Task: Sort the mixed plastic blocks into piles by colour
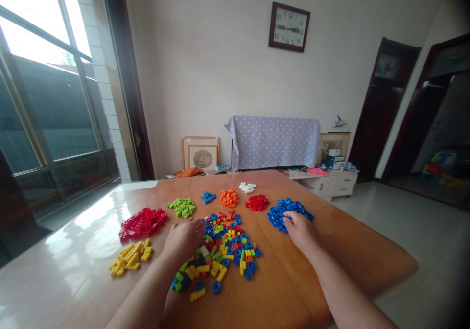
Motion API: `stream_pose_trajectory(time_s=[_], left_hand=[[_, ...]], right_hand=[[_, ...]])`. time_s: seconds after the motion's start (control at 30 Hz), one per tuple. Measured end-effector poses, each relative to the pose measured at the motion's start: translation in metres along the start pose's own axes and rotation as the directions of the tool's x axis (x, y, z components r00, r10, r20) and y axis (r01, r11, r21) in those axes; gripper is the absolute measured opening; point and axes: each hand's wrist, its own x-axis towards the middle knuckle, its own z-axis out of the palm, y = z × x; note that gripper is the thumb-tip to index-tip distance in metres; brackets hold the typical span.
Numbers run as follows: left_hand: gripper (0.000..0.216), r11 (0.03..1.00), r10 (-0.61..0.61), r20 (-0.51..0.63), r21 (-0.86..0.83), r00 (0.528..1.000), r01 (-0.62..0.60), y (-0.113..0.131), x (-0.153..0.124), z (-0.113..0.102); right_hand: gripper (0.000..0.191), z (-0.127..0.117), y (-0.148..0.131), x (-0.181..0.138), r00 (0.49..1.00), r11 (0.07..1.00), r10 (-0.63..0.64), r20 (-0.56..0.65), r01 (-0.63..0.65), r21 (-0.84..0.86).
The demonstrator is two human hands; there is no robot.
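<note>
A loose heap of mixed building blocks (220, 258) in yellow, green, red, orange and blue lies in the middle of the table, with several blue ring-shaped pieces among them. At its left upper edge is my left hand (184, 238), fingers curled together and pointing toward the heap; what they hold, if anything, is hidden. My right hand (301, 230) is at the near side of the pile of blue ring pieces (282, 211), partly covering it. Its thumb and fingers are drawn together, and I cannot make out anything between them.
Sorted piles lie around the heap: dark red blocks (143, 223), yellow blocks (130, 258), light green blocks (181, 206), blue blocks (208, 197), orange blocks (229, 198), white pieces (247, 187) and red pieces (257, 202). Behind the wooden table (352, 250) stands a low white cabinet (330, 184).
</note>
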Motion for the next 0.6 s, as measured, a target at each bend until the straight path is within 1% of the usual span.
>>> stream_pose_trajectory(time_s=[0.07,0.13,0.17,0.3,0.37,0.43,0.5,0.6], left_hand=[[0.030,1.000,0.000,0.004,0.007,1.000,0.000,0.000,0.000,0.000],[0.030,1.000,0.005,0.005,0.004,1.000,-0.005,0.000,0.000,0.000],[0.030,1.000,0.008,0.003,0.001,1.000,-0.008,0.000,0.000,0.001],[0.031,1.000,0.012,-0.003,-0.003,1.000,-0.012,-0.002,0.000,0.002],[0.032,1.000,0.011,0.004,0.000,1.000,-0.011,-0.002,0.000,0.002],[0.033,1.000,0.016,0.005,0.002,1.000,-0.016,-0.003,0.000,0.003],[0.033,1.000,0.020,0.001,0.004,1.000,-0.020,-0.004,0.001,0.004],[0.032,1.000,0.016,0.004,0.008,1.000,-0.016,-0.004,0.001,0.004]], right_hand=[[0.025,0.000,-0.010,-0.004,0.998,0.997,-0.052,0.042,0.049,0.067],[0.022,0.002,-0.022,-0.009,0.982,0.982,-0.125,0.140,0.102,0.160],[0.020,0.003,-0.029,-0.013,0.966,0.969,-0.165,0.199,0.121,0.215],[0.013,0.007,-0.054,-0.030,0.868,0.898,-0.314,0.385,0.140,0.417],[0.013,0.009,-0.062,-0.038,0.815,0.885,-0.351,0.460,0.129,0.448],[0.017,0.012,-0.067,-0.045,0.779,0.893,-0.357,0.516,0.123,0.432],[0.019,0.014,-0.070,-0.049,0.772,0.911,-0.344,0.535,0.136,0.389],[0.016,0.015,-0.071,-0.049,0.805,0.923,-0.346,0.481,0.201,0.328]])
